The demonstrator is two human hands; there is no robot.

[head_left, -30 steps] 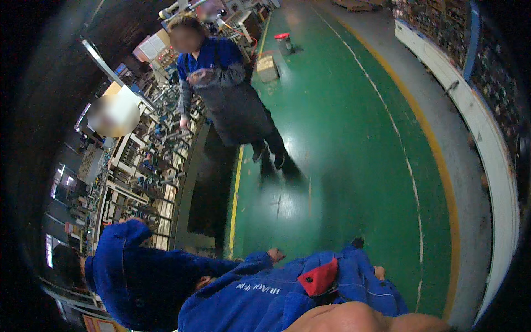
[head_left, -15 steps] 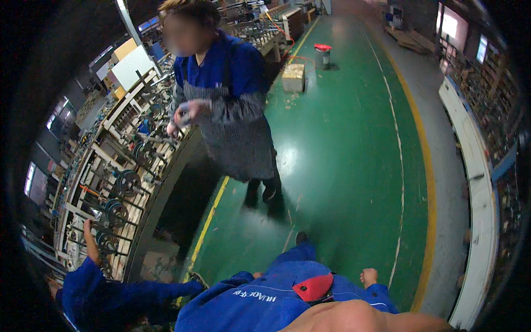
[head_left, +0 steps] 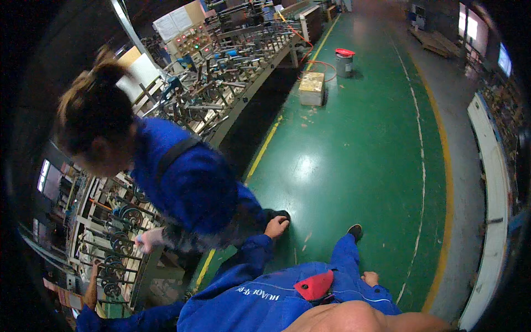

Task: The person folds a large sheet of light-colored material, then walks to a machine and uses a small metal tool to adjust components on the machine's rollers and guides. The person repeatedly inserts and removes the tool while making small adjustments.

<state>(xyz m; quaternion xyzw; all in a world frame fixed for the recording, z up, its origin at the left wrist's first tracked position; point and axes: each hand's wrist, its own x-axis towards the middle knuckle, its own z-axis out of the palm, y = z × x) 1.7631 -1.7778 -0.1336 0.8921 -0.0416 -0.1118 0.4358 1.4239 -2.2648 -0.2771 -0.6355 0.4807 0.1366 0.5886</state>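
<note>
My left hand (head_left: 276, 226) is stretched forward from a blue sleeve, over the green floor and close in view to a co-worker's dark shoe. Its fingers are curled in, and I see nothing held in them. Low at my right side hangs my right hand (head_left: 370, 278), loosely closed, with no object visible in it. A red rounded piece (head_left: 313, 286) with a dark edge sits on the front of my blue jacket (head_left: 260, 288). The co-worker in blue (head_left: 185, 177) leans toward the machine bench at the left, one hand (head_left: 149, 239) reaching down to it.
A long machine line (head_left: 221, 105) with rollers and wheels runs along the left. Another person's arm (head_left: 92, 288) reaches to it. Ahead on the green floor stand a box (head_left: 312, 88) and a grey bucket (head_left: 344, 65) with a red top. A white rail (head_left: 489, 160) borders the right.
The co-worker has come nearer on the left and bent toward the machine. My left hand has swung forward into fuller view. One of my feet has stepped forward.
</note>
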